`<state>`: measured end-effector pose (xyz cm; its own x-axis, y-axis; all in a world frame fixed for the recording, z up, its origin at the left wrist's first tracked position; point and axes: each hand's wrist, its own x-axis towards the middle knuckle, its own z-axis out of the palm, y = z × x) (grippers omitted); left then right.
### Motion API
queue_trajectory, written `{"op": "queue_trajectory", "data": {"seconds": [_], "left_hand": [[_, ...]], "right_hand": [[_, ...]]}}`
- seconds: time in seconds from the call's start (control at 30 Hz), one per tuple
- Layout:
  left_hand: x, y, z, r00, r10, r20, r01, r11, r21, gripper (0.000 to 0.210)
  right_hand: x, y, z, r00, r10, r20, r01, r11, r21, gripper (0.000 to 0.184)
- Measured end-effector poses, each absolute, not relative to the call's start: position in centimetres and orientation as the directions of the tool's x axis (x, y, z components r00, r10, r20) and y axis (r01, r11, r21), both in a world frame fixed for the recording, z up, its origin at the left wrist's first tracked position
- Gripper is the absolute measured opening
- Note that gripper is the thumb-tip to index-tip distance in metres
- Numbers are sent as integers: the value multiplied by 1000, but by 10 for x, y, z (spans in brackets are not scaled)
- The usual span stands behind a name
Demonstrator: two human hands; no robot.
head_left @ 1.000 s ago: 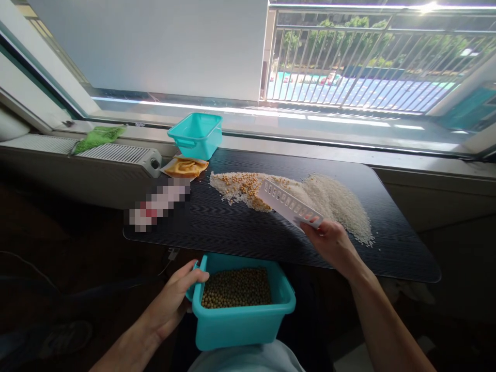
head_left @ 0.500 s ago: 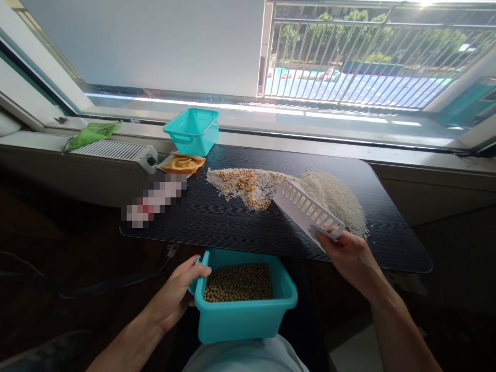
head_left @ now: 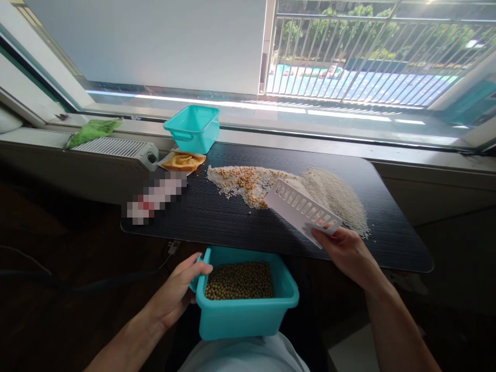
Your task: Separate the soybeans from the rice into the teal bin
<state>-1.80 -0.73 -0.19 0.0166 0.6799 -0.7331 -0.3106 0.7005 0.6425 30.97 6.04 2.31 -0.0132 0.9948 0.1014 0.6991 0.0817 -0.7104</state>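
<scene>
My left hand [head_left: 182,283] is closed around the left handle of a turquoise plastic bin [head_left: 248,319], thumb over its rim. The bin is below the table's near edge, against my shirt, and holds many round, brownish-green dried peas [head_left: 239,281]. In my right hand [head_left: 346,253] is a white slotted plastic panel [head_left: 300,209], gripped at its near end. It slants over the table, its far end at the heap of white rice-like grains [head_left: 335,196]. Yellow-orange dried peas [head_left: 247,181] lie mixed into the heap's left part. One loose pea [head_left: 250,212] sits apart on the tabletop.
A second turquoise bin [head_left: 196,129] stands at the back left of the dark table [head_left: 217,222]. Near it lie a yellow-orange packet [head_left: 183,161] and a pixelated item [head_left: 155,199]. A green cloth [head_left: 95,131] rests on the radiator [head_left: 116,147]. The window is behind.
The white slotted panel and my right hand have shifted slightly left. A single yellow pea now lies in front of the heap. My left hand still grips the bin.
</scene>
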Motion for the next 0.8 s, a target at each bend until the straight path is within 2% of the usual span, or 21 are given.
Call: {"op": "queue_trajectory", "data": {"seconds": [0.13, 0.27, 0.47, 0.6, 0.7, 0.8], "left_hand": [[-19, -7, -4, 33, 684, -729, -310, 700, 643, 36], [-21, -7, -4, 50, 694, -718, -302, 696, 652, 31], [-23, -6, -4, 42, 699, -714, -318, 686, 654, 28], [-28, -4, -6, 21, 698, -716, -332, 680, 654, 30], [-33, -3, -8, -32, 692, -721, -347, 669, 658, 32], [-41, -3, -9, -89, 677, -730, -368, 659, 656, 33]], "right_hand": [[310, 51, 29, -83, 992, 91, 655, 123, -746, 26], [309, 50, 30, -76, 993, 96, 636, 122, -762, 28], [309, 48, 28, -75, 990, 116, 665, 137, -734, 26], [281, 57, 35, -226, 957, 180, 667, 287, -687, 26], [242, 77, 37, -418, 892, 170, 622, 418, -663, 30], [206, 100, 35, -517, 838, 174, 589, 495, -639, 32]]}}
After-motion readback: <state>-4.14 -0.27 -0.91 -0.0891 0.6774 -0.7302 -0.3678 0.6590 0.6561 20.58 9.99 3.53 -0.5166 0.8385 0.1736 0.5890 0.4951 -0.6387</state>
